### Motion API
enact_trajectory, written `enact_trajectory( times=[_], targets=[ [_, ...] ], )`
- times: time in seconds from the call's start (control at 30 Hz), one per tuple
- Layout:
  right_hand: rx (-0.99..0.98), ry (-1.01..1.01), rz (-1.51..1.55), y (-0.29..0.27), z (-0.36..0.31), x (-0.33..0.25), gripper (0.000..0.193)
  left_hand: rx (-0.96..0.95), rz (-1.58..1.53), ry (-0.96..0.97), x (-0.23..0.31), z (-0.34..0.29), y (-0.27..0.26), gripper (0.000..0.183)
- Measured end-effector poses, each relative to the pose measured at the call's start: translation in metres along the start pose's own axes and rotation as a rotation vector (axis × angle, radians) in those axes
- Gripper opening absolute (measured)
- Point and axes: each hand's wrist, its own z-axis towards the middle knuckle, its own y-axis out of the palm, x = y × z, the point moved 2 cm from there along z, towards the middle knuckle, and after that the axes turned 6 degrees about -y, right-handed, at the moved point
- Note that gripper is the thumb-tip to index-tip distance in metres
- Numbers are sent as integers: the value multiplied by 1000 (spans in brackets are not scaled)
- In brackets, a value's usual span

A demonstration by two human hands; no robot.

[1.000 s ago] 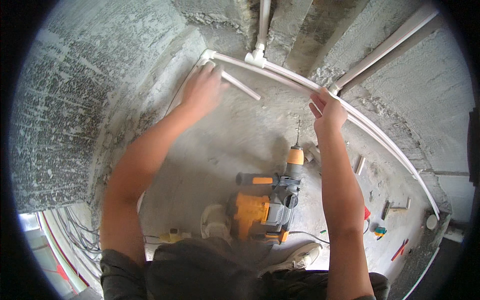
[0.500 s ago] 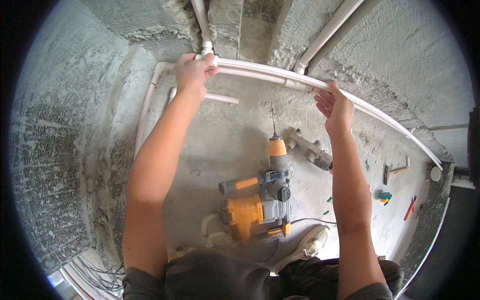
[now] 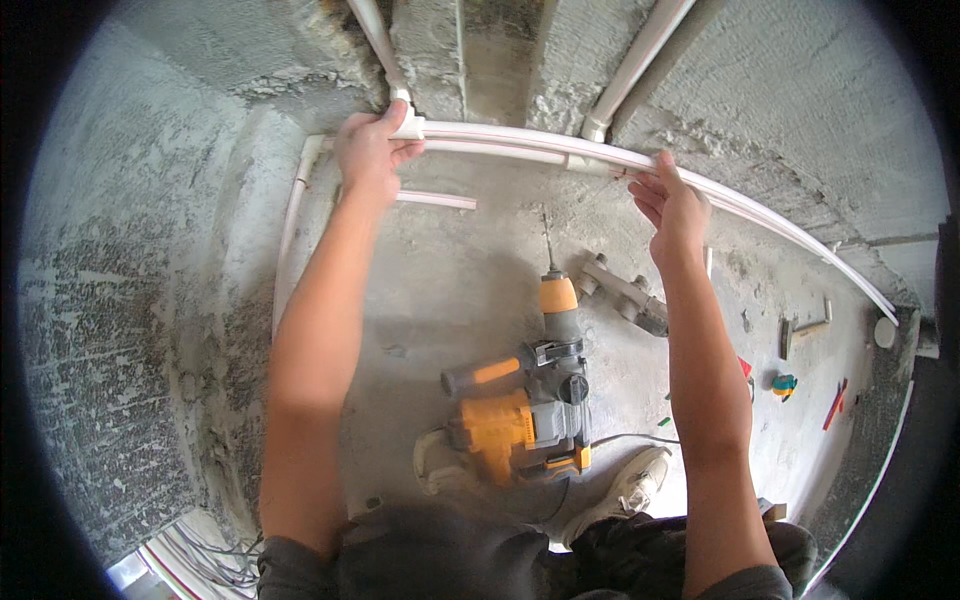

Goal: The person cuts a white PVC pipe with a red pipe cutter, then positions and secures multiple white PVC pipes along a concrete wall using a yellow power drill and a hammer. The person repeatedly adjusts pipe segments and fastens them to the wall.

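Note:
My left hand (image 3: 368, 158) is closed around a white plastic tee fitting (image 3: 411, 128) at the far left of the floor, its thumb pointing up along the fitting. A long white pipe (image 3: 520, 137) runs from that fitting to the right, bowing along the foot of the wall. Farther along, my right hand (image 3: 676, 208) grips the pipe between its thumb and curled fingers. Another white pipe (image 3: 490, 149) with a coupling lies just behind and below it. A sloping pipe (image 3: 374, 38) comes down from the wall to the fitting. My fingers partly hide the joint.
An orange and black rotary hammer drill (image 3: 530, 400) lies on the concrete floor between my arms. Beside it are a grey metal tool (image 3: 628, 297), a hammer (image 3: 803, 332), a tape measure (image 3: 784, 386) and a red tool (image 3: 834, 405). A short pipe piece (image 3: 436, 200) lies near my left wrist.
The whole view has shifted slightly. My left hand has slid a little left on the fitting, its thumb now raised higher. My right hand keeps its hold on the pipe.

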Motion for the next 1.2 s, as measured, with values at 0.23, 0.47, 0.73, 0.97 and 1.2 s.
enact_trajectory(
  times=[0.23,0.47,0.73,0.97,1.2],
  targets=[
    [-51,32,-28,-5,3,-1,42,19,9,19,-4,7,-6,27],
    [-16,69,51,-24,14,-4,38,66,30,35,-4,6,-4,27],
    [241,-109,133,-83,34,8,38,70,43,19,0,10,-4,31],
    [216,-154,136,-83,41,9,30,58,57,-29,-2,8,-7,28],
    [128,-168,160,-96,51,9,31,110,-140,-207,-7,-6,12,34]
  ],
)
